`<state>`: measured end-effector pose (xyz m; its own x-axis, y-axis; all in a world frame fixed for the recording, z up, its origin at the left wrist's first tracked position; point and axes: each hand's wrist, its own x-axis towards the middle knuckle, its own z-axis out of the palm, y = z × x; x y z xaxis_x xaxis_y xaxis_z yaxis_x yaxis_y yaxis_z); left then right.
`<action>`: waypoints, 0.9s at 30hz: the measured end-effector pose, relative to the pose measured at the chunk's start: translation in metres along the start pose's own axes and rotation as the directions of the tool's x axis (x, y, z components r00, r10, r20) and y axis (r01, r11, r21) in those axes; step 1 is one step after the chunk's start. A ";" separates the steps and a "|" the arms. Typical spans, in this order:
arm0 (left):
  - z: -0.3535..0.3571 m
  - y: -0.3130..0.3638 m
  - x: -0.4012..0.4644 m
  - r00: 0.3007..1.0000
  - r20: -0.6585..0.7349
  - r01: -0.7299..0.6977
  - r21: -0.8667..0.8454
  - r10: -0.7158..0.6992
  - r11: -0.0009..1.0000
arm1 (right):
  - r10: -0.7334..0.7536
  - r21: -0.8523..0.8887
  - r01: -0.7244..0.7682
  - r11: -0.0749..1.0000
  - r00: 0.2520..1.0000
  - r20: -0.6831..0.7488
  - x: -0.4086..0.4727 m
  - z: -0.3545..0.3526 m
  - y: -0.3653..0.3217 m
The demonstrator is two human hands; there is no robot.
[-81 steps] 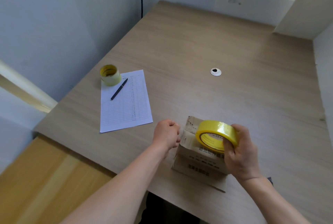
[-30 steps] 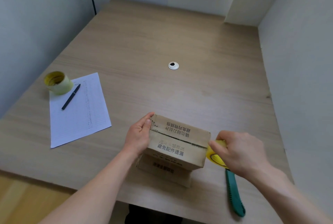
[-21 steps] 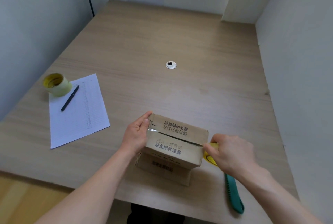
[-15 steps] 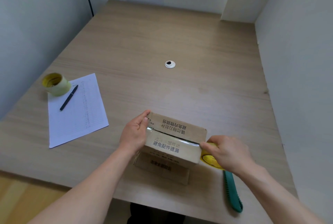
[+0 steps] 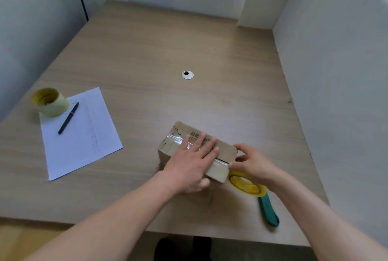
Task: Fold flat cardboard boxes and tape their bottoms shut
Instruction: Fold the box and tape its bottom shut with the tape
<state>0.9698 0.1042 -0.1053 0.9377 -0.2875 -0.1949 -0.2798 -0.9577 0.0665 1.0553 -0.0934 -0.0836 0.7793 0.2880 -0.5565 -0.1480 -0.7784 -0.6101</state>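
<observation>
One cardboard box (image 5: 178,145), left hand (image 5: 190,165) flat on top; right hand (image 5: 255,165) grips one yellow tape roll (image 5: 245,185). Far left on the tabletop (image 5: 210,40): second tape roll (image 5: 50,102), one paper sheet (image 5: 84,141), one pen (image 5: 68,117).

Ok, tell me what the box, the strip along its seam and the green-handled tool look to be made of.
Box: brown cardboard, matte, printed, with creased edges. Strip: clear glossy plastic tape, judging by its glare and wrinkles. Green-handled tool: probably moulded plastic, smooth with a ribbed edge; its blade end is hidden behind the yellow tape roll.
</observation>
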 end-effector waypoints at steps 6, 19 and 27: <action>-0.016 -0.012 -0.007 0.971 0.131 0.219 -0.147 -0.200 0.965 | 0.246 0.442 -0.154 0.884 0.956 -0.159 -0.025 0.068 -0.021; 0.010 -0.026 -0.043 0.859 -0.422 -0.006 -0.574 -0.290 0.819 | -0.176 0.203 0.215 0.955 0.965 -0.192 0.001 0.067 -0.023; 0.040 0.053 -0.081 0.842 0.186 0.117 -0.979 -0.507 -0.165 | -0.225 0.170 0.263 0.950 0.951 -0.213 0.008 0.065 -0.023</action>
<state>0.8705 0.0766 -0.1252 0.8927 0.2418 -0.3802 0.3579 0.1323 0.9244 1.0251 -0.0372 -0.1105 0.9041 0.3299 -0.2716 -0.0393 -0.5686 -0.8217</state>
